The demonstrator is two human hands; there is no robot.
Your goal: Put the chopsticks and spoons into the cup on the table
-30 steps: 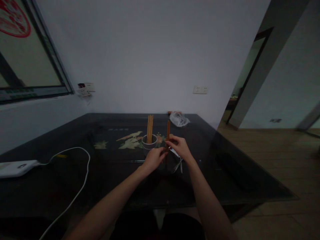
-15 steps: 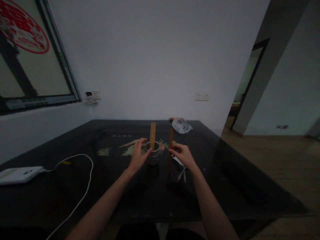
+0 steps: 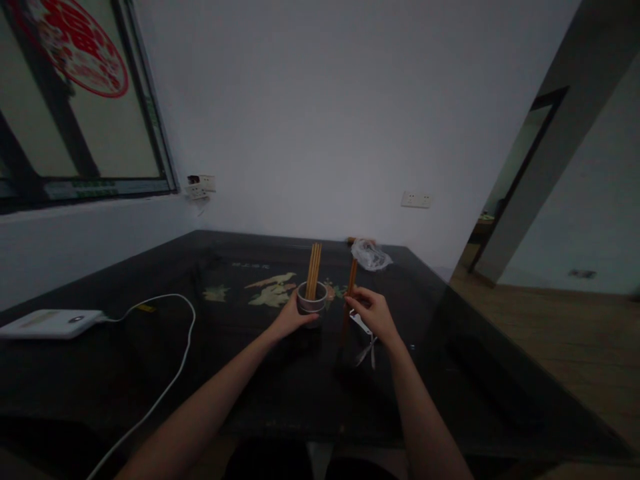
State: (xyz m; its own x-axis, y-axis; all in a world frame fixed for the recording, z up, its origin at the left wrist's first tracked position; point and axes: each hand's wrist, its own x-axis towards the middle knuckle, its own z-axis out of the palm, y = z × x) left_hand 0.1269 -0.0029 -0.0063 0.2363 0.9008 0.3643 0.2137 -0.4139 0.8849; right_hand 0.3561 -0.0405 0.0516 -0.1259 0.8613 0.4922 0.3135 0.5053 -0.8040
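Observation:
My left hand (image 3: 291, 319) is wrapped round the near left side of a metal cup (image 3: 312, 305), its thumb across the front. Several light wooden chopsticks (image 3: 314, 272) lean upright in that cup. To the right of it, my right hand (image 3: 372, 312) pinches a few darker reddish-brown chopsticks (image 3: 353, 277) and keeps them upright; their lower ends are hard to see against the dark table. Just under the right hand lie several pieces of shiny metal cutlery (image 3: 367, 340), partly covered by it; their exact kind is unclear.
A crumpled clear plastic bag (image 3: 371, 255) sits at the table's back edge. On the left, a white power bank (image 3: 53, 324) trails a white cable (image 3: 187, 347). A long dark object (image 3: 493, 380) lies at the right on the black table (image 3: 240, 400).
My left hand has moved from the cup's upper rim, beside the light chopsticks, down to a grip round the cup. My right hand still holds the darker chopsticks. The whole view has shifted slightly.

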